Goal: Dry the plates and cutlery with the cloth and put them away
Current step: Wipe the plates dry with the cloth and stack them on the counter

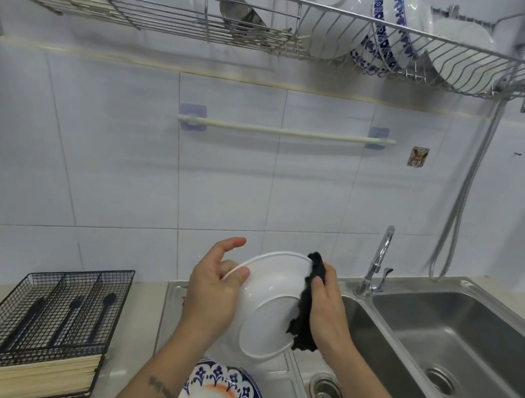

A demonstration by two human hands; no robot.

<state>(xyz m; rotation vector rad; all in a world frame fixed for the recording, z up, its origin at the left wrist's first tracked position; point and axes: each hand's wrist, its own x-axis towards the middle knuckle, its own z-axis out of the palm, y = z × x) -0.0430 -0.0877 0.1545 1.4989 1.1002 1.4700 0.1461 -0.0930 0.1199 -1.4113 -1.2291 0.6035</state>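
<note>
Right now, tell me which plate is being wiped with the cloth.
The plain white plate, held tilted over the sink by the left hand while the right hand presses the black cloth on it. The blue-patterned plate lies below, untouched.

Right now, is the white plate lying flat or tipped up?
Tipped up. The left hand holds the white plate on edge above the sink.

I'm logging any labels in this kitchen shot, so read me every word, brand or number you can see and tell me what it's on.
No text can be read.
Small square sticker on the tiled wall: a brownish picture, no legible words.
Dark tattoo marking on the left forearm: too blurred to read.
Small red mark on the steel sink rim: too small to read.
</note>
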